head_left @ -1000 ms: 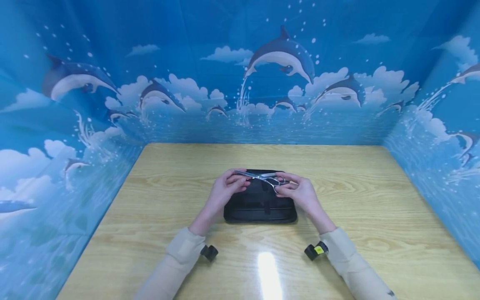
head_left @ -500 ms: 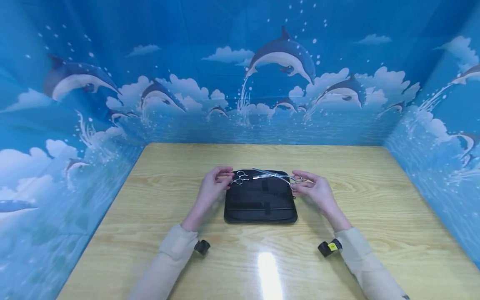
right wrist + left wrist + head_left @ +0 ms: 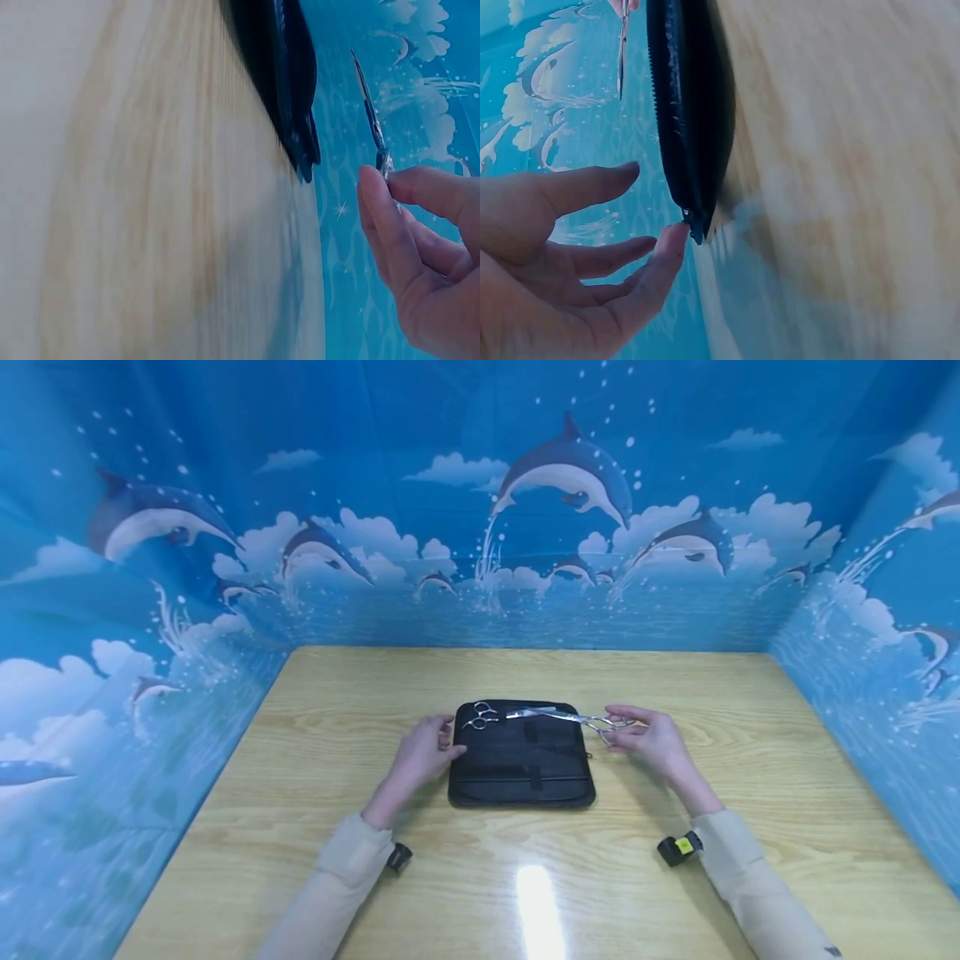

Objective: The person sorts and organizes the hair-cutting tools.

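My right hand (image 3: 654,739) pinches the finger-ring end of silver scissors (image 3: 592,720) just right of the black zip case (image 3: 502,756). In the head view the blades point left across the case's top edge; in the right wrist view these scissors (image 3: 369,105) hang apart from the case. A second pair of silver scissors (image 3: 480,722) lies along the case's upper part, rings to the left, crossed by a dark band. Beside the left edge is my left hand (image 3: 422,750), fingers loose and spread, with one fingertip at the case's zip corner (image 3: 694,221) in the left wrist view.
The case lies flat on a light wood-grain table (image 3: 337,693). Dolphin-printed blue cloth (image 3: 420,527) walls the back and both sides. A black wrist camera (image 3: 677,849) sits at the right cuff, and another (image 3: 399,857) at the left.
Both hands held the scissors over the case a second ago. The left hand let go and moved left and down to the case's edge; the right drew the scissors to the right.
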`<state>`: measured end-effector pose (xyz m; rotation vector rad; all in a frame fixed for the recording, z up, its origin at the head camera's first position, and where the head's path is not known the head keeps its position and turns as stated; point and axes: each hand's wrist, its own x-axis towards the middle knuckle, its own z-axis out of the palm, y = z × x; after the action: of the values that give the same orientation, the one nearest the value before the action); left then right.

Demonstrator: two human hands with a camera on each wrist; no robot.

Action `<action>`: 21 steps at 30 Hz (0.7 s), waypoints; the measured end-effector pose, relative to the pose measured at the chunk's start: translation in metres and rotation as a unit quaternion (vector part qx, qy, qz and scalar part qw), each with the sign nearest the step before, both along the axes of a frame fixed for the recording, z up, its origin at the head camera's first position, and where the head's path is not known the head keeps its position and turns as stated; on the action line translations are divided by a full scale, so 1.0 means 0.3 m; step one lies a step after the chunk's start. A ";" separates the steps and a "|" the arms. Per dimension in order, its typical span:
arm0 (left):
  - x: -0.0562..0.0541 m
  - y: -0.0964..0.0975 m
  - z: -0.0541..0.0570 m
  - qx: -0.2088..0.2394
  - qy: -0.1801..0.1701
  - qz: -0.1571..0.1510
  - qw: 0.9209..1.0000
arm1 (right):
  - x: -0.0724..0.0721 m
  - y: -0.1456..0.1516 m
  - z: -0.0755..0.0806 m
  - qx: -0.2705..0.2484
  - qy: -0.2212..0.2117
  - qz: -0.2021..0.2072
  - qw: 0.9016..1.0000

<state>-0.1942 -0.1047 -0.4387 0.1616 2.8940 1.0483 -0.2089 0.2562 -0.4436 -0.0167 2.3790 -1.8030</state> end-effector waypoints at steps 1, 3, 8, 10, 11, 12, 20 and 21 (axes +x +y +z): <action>0.002 0.001 -0.002 -0.006 -0.006 -0.001 1.000 | -0.002 0.006 -0.002 0.006 0.002 0.004 1.000; 0.005 0.002 -0.006 -0.018 -0.018 -0.005 1.000 | -0.004 0.016 -0.005 0.017 0.003 0.008 1.000; 0.009 0.006 -0.018 -0.054 -0.028 -0.021 0.998 | -0.006 0.033 -0.016 0.027 -0.006 0.022 0.999; 0.010 0.008 -0.022 -0.064 -0.027 -0.023 0.997 | -0.008 0.038 -0.021 0.029 -0.010 0.029 0.999; 0.010 0.008 -0.024 -0.067 -0.027 -0.023 0.997 | -0.008 0.040 -0.024 0.029 -0.011 0.033 0.999; 0.010 0.009 -0.026 -0.070 -0.026 -0.023 0.997 | -0.009 0.042 -0.025 0.029 -0.013 0.034 0.999; 0.005 0.010 -0.030 -0.068 -0.025 -0.021 0.997 | -0.015 0.054 -0.028 0.044 -0.010 0.030 0.999; 0.005 0.010 -0.030 -0.067 -0.026 -0.020 0.997 | -0.016 0.054 -0.027 0.047 -0.009 0.031 0.998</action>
<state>-0.1926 -0.1016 -0.4478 0.1821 2.8884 0.8363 -0.2138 0.2724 -0.4518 -0.0626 2.4191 -1.6559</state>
